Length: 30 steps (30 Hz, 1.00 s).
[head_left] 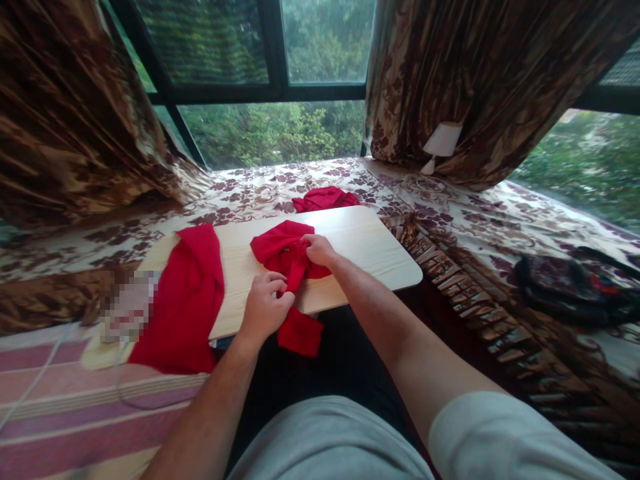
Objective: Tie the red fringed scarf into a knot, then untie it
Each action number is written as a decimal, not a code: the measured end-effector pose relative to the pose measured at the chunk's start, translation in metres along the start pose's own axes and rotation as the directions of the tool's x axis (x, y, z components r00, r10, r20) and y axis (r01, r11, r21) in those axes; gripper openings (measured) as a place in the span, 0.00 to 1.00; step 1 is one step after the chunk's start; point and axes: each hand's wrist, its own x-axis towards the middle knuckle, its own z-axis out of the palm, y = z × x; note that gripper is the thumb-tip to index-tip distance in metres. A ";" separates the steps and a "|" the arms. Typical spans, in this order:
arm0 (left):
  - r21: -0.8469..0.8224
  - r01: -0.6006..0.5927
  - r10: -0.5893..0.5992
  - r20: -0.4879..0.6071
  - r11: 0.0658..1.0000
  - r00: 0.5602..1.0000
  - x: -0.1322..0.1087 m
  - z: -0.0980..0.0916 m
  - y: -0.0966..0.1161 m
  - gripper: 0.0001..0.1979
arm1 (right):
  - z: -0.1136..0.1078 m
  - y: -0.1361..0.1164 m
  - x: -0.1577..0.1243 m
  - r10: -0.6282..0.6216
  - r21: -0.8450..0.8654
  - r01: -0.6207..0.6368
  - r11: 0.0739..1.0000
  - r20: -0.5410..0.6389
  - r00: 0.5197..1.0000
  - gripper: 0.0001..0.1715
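A crumpled red cloth [280, 248] lies on a light wooden board [370, 250], with one end hanging over the board's near edge. My left hand [264, 307] pinches the cloth near that edge. My right hand [319, 249] grips the cloth's bunched middle further up. A second red cloth [187, 300] is draped over the board's left end. A third red cloth [325, 198] lies in a heap just beyond the board's far edge.
The board rests over a floral brown-and-cream cover [250, 190] below a window. Patterned curtains [65, 113] hang left and right. A small white lamp [440, 143] stands at the back right. A dark bag [565, 287] lies to the right.
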 end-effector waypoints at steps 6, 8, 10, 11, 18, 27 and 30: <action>-0.464 0.467 -0.435 0.182 0.753 0.882 -0.005 0.014 -0.001 0.05 | 0.000 0.000 -0.001 0.008 0.015 -0.008 1.000 0.000 1.000 0.15; -0.689 0.549 -0.571 0.235 0.472 0.787 -0.004 0.017 -0.001 0.03 | -0.001 0.000 -0.001 0.007 0.023 -0.007 1.000 0.004 1.000 0.15; -0.787 0.584 -0.645 0.344 0.199 0.683 -0.002 0.017 0.002 0.04 | -0.001 -0.001 -0.001 -0.005 0.025 0.005 1.000 0.008 1.000 0.16; -0.795 0.601 -0.657 0.409 0.084 0.634 -0.002 0.015 0.004 0.05 | -0.001 -0.001 -0.001 -0.010 0.021 0.010 1.000 0.009 1.000 0.16; -0.785 0.618 -0.519 0.549 -0.049 0.655 -0.006 0.009 0.019 0.12 | -0.001 0.000 -0.002 0.003 0.011 -0.003 1.000 0.012 1.000 0.17; -0.833 0.510 -0.516 0.348 0.212 0.783 -0.003 0.016 0.020 0.14 | -0.019 -0.018 0.011 0.116 0.059 -0.123 0.991 0.105 0.988 0.19; -0.868 0.481 -0.516 0.356 0.128 0.779 0.002 0.014 0.022 0.14 | -0.029 -0.030 0.025 0.091 0.028 -0.096 0.995 0.125 0.988 0.17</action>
